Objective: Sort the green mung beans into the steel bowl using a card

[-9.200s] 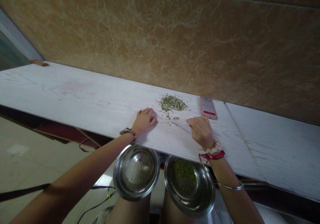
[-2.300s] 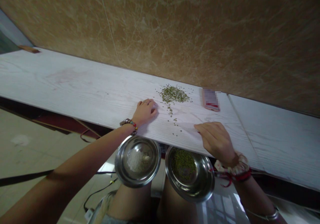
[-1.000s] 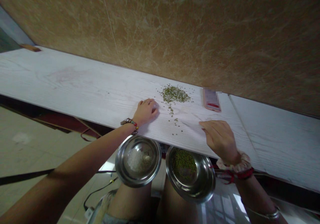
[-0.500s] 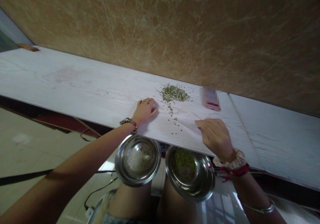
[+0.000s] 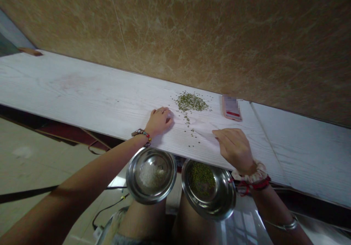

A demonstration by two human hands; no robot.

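My left hand (image 5: 160, 121) rests on the white wood-grain tabletop with its fingers slightly bent and nothing visible in them. Just beyond it lies a loose pile of green mung beans (image 5: 191, 102), mixed with pale grains. A thin trail of beans runs from the pile toward the near edge. My right hand (image 5: 234, 146) is closed in a pinch right of that trail. A thin pale piece seems to reach left from its fingertips, hard to tell from the tabletop. Below the edge, one steel bowl (image 5: 130, 172) holds white grains; another steel bowl (image 5: 226, 199) holds green beans.
A phone (image 5: 232, 108) lies on the tabletop (image 5: 95, 102) right of the pile, near the brown marbled wall (image 5: 175, 37). Both bowls sit over my legs, close against the table's near edge. A cable (image 5: 102, 209) runs at lower left.
My right hand has shifted very slightly to the left and away from me. My left hand, the bean pile and the bowls stay where they were.
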